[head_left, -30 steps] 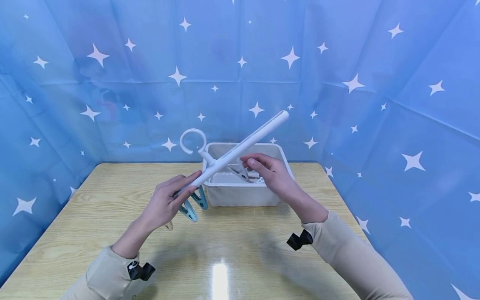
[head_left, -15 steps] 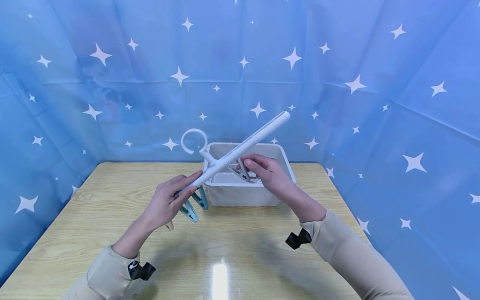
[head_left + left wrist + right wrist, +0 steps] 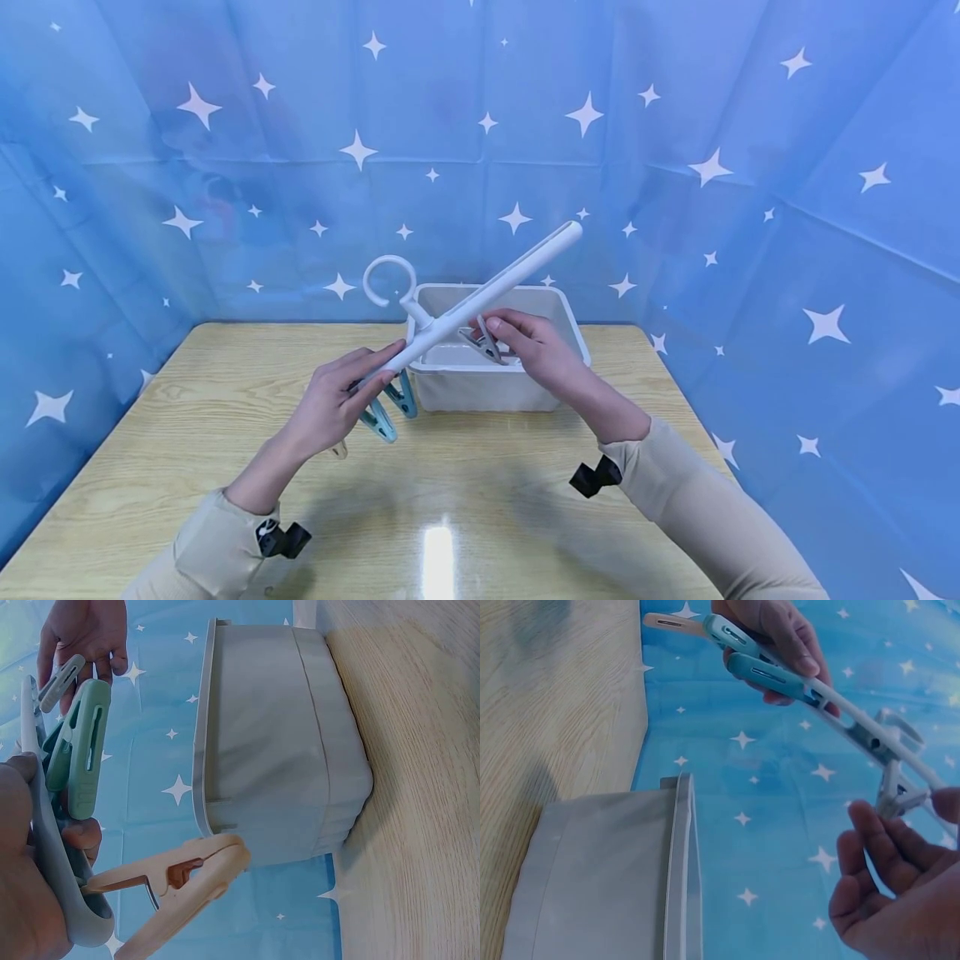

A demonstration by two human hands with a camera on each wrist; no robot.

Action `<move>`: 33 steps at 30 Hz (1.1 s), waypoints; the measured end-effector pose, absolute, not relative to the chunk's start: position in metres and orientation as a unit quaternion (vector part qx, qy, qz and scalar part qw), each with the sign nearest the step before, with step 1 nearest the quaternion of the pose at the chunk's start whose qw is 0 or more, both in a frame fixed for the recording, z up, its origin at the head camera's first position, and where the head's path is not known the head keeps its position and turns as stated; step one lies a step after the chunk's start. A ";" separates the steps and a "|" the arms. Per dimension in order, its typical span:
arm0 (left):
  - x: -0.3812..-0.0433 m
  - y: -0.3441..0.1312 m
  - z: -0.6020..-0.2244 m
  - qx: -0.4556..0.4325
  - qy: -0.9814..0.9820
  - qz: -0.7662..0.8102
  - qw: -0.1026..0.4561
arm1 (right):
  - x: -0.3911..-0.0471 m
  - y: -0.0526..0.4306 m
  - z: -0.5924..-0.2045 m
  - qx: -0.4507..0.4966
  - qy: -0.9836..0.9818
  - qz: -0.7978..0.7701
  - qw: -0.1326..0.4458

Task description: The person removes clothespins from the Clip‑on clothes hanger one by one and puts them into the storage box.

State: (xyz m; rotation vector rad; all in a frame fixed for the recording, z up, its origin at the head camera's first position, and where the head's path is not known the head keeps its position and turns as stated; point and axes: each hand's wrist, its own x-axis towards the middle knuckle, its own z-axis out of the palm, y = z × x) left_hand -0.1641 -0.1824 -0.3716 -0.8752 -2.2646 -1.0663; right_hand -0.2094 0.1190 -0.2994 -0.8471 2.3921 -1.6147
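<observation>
Fingers near peach clip, clearest from left wrist

A bin is standing on the table before the curtain; clothespins are hanging from the left half of the clothes hanger.

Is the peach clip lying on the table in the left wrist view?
No, the peach clip is attached near the end of the white hanger, with blue backdrop visible between it and the table.
</observation>
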 end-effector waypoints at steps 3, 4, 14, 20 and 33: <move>-0.164 -0.182 -0.371 -0.320 -0.828 -0.391 0.243 | -0.209 0.118 -0.299 -0.281 0.793 -0.535 0.074; -0.164 -0.182 -0.371 -0.320 -0.828 -0.392 0.243 | -0.209 0.118 -0.299 -0.280 0.794 -0.533 0.076; -0.163 -0.182 -0.371 -0.319 -0.827 -0.399 0.236 | -0.208 0.115 -0.299 -0.286 0.788 -0.535 0.108; -0.162 -0.182 -0.372 -0.323 -0.826 -0.397 0.235 | -0.209 0.116 -0.300 -0.293 0.778 -0.543 0.122; -0.162 -0.182 -0.375 -0.327 -0.828 -0.399 0.219 | -0.210 0.113 -0.301 -0.275 0.711 -0.614 0.204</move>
